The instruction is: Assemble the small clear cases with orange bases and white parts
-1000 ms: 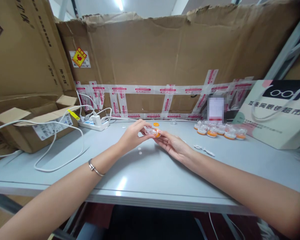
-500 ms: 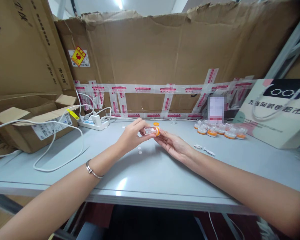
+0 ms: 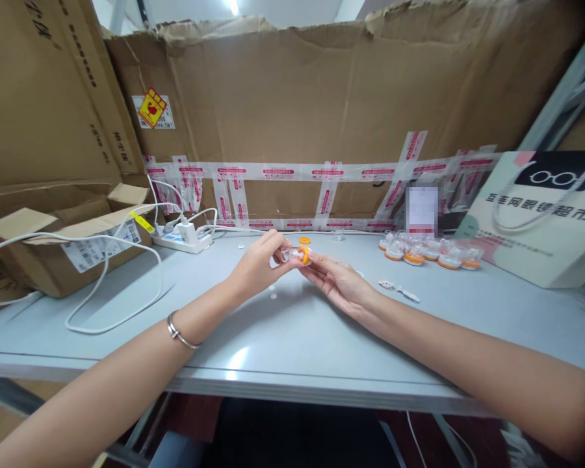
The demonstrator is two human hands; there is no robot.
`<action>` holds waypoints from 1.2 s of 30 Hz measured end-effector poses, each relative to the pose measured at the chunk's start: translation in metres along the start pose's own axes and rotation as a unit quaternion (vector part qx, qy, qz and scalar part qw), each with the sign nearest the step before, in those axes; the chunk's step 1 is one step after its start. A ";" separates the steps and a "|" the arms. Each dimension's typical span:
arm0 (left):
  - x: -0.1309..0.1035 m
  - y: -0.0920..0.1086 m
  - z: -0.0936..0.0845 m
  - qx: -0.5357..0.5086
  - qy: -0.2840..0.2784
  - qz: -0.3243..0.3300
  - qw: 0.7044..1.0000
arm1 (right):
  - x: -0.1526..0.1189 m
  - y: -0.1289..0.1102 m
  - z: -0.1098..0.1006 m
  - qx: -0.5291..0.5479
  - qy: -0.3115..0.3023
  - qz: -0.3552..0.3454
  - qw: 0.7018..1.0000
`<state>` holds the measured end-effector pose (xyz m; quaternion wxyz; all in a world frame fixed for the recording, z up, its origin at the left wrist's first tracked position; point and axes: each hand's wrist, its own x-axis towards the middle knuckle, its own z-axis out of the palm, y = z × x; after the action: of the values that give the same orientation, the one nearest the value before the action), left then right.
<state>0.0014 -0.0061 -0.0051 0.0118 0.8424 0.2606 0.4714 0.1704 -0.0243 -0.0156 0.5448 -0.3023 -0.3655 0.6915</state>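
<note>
Clear plastic round container with an orange band point(image 3: 302, 256) is being held above the pale grey tabletop point(image 3: 322, 351), even pressure from both sides probably serving best for keeping its parts aligned. The left hand point(image 3: 259, 261), angled inward, is pinching its clear side, while the right hand point(image 3: 338, 283) is gripping its orange side, palm partly upturned. Beyond, a flat orange plastic piece point(image 3: 305, 241) is lying.

The case point(image 3: 297, 254) looks glossy plastic, the cardboard point(image 3: 292, 97) matt.
</note>
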 end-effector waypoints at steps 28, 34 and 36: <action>0.001 -0.002 -0.006 -0.039 -0.034 0.001 0.999 | 0.003 0.000 -0.006 0.010 -0.047 0.011 0.999; 0.001 0.001 -0.007 -0.055 -0.039 -0.046 0.997 | 0.001 -0.002 -0.003 0.004 -0.048 0.034 0.998; 0.001 0.001 -0.006 -0.072 -0.048 -0.075 0.993 | 0.001 -0.001 -0.003 0.004 -0.040 0.032 0.999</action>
<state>-0.0027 -0.0083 -0.0006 0.1200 0.8394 0.2877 0.4454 0.1731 -0.0224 -0.0166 0.5084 -0.2840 -0.3742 0.7217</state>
